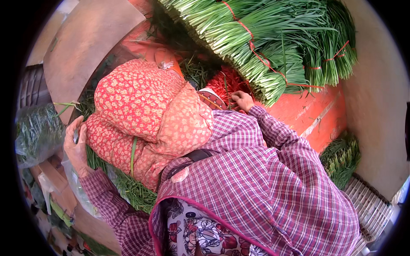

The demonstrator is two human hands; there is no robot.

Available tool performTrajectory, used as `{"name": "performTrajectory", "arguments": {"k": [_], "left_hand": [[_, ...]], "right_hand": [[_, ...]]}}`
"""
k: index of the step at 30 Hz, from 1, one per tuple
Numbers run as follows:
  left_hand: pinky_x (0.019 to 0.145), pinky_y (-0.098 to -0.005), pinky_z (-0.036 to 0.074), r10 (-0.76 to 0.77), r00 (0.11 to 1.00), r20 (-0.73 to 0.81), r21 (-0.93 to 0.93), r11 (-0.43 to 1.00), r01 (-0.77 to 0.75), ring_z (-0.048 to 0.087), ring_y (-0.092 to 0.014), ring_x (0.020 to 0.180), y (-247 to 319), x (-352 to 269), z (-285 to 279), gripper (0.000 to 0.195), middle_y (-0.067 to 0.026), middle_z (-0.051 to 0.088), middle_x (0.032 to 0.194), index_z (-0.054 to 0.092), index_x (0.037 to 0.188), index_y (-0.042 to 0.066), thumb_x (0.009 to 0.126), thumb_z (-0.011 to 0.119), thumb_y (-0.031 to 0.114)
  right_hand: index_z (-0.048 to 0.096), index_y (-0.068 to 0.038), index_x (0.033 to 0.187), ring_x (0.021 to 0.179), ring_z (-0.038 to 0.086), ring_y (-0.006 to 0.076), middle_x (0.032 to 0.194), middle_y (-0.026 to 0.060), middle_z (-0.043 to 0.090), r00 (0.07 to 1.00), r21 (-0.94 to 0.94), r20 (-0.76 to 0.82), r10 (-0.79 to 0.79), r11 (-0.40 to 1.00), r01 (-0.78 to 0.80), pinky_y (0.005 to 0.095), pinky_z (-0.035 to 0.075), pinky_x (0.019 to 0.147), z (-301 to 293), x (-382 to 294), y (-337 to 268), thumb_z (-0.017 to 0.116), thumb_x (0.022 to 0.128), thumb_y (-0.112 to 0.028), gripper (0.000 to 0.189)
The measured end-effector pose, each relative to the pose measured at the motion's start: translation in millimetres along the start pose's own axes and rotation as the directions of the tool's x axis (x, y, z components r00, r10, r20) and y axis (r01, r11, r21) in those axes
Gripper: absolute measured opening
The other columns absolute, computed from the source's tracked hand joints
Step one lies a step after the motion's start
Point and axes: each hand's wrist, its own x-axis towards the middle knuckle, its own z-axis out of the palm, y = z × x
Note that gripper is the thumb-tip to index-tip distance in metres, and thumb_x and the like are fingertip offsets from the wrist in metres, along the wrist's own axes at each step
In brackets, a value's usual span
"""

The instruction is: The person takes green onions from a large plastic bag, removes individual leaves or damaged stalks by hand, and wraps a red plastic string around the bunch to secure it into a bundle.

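My left hand (76, 145) is out at the left with its fingers curved and apart, holding nothing. A few loose green stalks (68, 105) show just above its fingertips, apart from them. My right hand (242, 100) reaches down beside my shoe (212, 98), at the edge of a pile of red tie strands (233, 80). Its fingers are bent, and whether they grip a strand cannot be made out. Just beyond lie large bundles of long green leafy vegetables (243, 38), like garlic chives, stacked and bound with red ties (252, 48).
An orange-red sheet (323, 112) covers the ground. Loose green leaves (134, 188) lie beside my legs. At the left are a clear plastic bag of greens (40, 134) and a brown board (93, 41). A slatted crate (368, 204) and more greens (341, 158) stand at the right.
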Motion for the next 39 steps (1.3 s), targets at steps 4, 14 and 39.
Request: {"name": "performTrajectory", "arguments": {"k": [4, 14, 39], "left_hand": [[0.092, -0.0286, 0.047, 0.035, 0.998, 0.056, 0.014, 0.999, -0.036, 0.062, -0.015, 0.101, 1.7, -3.8, 4.2, 0.025, -0.0072, 0.067, 0.109, 0.067, 0.112, 0.000, 0.088, 0.066, 0.004], [0.089, -0.0287, 0.049, 0.059, 0.995, 0.079, 0.046, 0.997, -0.062, 0.063, -0.016, 0.101, 12.4, -2.9, 6.5, 0.025, -0.0069, 0.067, 0.109, 0.068, 0.112, 0.001, 0.087, 0.066, 0.004], [0.089, -0.0275, 0.047, -0.659, 0.383, -0.648, -0.555, 0.752, 0.356, 0.061, -0.014, 0.102, -146.4, -241.0, 39.6, 0.024, -0.0046, 0.068, 0.112, 0.071, 0.109, 0.009, 0.085, 0.068, 0.007]], "right_hand": [[0.048, -0.003, 0.132, 0.081, 0.064, 0.0226, 0.105, 0.0118, 0.064, 0.966, 0.631, -0.141, 0.216, 0.771, -0.080, 0.0337, 0.055, 0.061, 7.8, 6.3, 6.8, 0.058, 0.096, -0.017, 0.040], [0.059, -0.003, 0.119, 0.075, 0.064, 0.0200, 0.093, 0.0092, 0.065, 0.893, 0.839, -0.252, 0.372, 0.544, 0.010, 0.0332, 0.057, 0.061, 16.9, 46.2, 7.4, 0.068, 0.090, -0.021, 0.035], [0.063, -0.004, 0.116, 0.077, 0.062, 0.0079, 0.090, 0.0020, 0.066, 0.365, -0.137, 0.501, -0.785, 0.344, 0.929, 0.0230, 0.050, 0.064, 307.3, 97.4, -546.9, 0.066, 0.091, -0.038, 0.043]]}}
